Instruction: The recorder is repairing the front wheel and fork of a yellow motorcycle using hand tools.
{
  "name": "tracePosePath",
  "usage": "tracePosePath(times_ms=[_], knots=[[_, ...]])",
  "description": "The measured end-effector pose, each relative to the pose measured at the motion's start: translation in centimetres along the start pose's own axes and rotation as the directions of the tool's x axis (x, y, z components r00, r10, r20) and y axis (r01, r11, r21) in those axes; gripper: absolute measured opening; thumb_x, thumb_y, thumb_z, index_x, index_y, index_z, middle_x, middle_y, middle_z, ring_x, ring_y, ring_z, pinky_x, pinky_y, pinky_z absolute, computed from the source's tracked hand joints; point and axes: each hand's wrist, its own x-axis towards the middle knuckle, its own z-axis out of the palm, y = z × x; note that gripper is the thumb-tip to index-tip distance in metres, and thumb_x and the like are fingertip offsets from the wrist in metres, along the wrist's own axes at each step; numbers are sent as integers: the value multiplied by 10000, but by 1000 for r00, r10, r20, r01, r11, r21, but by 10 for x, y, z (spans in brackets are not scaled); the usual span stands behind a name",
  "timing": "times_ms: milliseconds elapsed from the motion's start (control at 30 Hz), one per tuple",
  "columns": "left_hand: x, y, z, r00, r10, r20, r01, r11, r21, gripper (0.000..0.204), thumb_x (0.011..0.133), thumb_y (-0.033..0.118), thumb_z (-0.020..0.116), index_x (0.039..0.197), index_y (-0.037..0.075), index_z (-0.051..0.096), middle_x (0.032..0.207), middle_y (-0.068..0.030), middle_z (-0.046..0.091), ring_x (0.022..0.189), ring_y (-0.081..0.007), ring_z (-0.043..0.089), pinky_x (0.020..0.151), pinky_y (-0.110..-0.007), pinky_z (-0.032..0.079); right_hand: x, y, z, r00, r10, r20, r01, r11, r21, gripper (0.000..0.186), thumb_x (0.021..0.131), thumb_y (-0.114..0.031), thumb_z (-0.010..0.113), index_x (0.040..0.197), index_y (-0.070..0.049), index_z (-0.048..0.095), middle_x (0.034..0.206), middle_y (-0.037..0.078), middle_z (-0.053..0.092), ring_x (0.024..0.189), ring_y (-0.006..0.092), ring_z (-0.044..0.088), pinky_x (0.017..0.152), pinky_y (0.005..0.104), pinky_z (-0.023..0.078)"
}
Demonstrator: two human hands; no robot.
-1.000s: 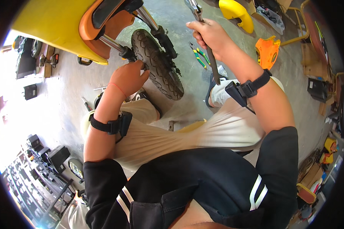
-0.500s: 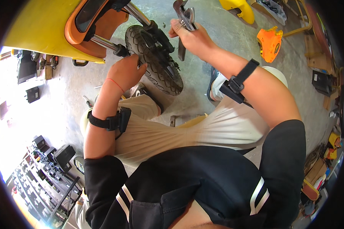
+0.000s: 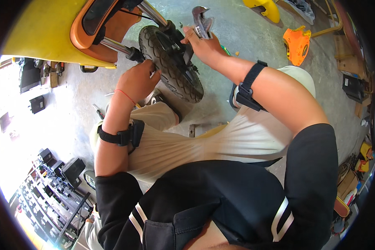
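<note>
My right hand (image 3: 205,45) is closed round an adjustable wrench (image 3: 203,25), its jaw end pointing up past my fingers. The handle's lower part reaches down beside the right fork leg, close to the wheel's side; I cannot tell if it touches. My left hand (image 3: 139,82) is curled at the left side of the wheel, by the lower end of the left fork leg (image 3: 116,45). Its fingertips, and whatever they grip there, are hidden. Between both hands stands the black treaded front wheel (image 3: 180,85) of a yellow vehicle (image 3: 41,31).
An orange plastic panel (image 3: 297,45) and a yellow curved fender (image 3: 266,9) lie on the concrete floor to the right. A screwdriver-like tool (image 3: 98,110) lies left of my left knee. Boxes and parts line the right side; a rack (image 3: 50,200) stands lower left.
My right hand has moved slightly left and down with the wrench, nearer the wheel. The left hand stays in nearly the same place by the fork.
</note>
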Motion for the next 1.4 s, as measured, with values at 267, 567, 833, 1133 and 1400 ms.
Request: tracePosePath(times_ms=[267, 567, 833, 1133, 1400], knots=[[0, -2, -1, 1000, 26, 3, -26, 1000, 1, 334, 894, 352, 581, 960, 26, 603, 931, -193, 678, 889, -383, 645, 769, -465, 503, 16, -6, -22, 963, 267, 23, -226, 857, -463, 581, 935, -584, 453, 796, -51, 638, 664, 88, 654, 619, 200, 643, 636, 342, 504], [-1, -1, -5, 999, 33, -34, -33, 999, -2, 319, 904, 329, 603, 961, 15, 593, 936, -156, 688, 867, -323, 663, 751, -402, 508, 0, -17, -24, 994, 112, 14, -105, 965, -240, 521, 920, -526, 517, 800, -30, 622, 635, 125, 624, 612, 256, 624, 621, 380, 491], [5, -1, -4, 999, 33, -6, -33, 999, -5, 328, 904, 342, 573, 953, 17, 574, 927, -209, 667, 883, -409, 631, 760, -484, 490, -4, 3, -14, 997, 43, 60, -29, 976, -217, 481, 911, -448, 544, 816, 17, 624, 707, 246, 619, 736, 449, 604, 675, 471, 467], [-1, -4, -2, 998, 39, -44, -40, 999, -9, 310, 909, 326, 607, 959, 21, 589, 925, -153, 687, 850, -319, 665, 740, -396, 508, -6, -18, -21, 998, -56, 24, 60, 979, -193, 359, 944, -388, 578, 797, -62, 608, 590, 66, 578, 576, 198, 591, 580, 361, 468], [5, -2, -4, 999, 38, -23, -38, 999, 27, 323, 908, 331, 600, 968, 14, 589, 934, -158, 687, 853, -329, 663, 738, -399, 510, -13, -8, -12, 996, 12, 91, 13, 963, -270, 425, 918, -421, 560, 854, -7, 633, 774, 244, 636, 779, 458, 602, 673, 453, 475]])
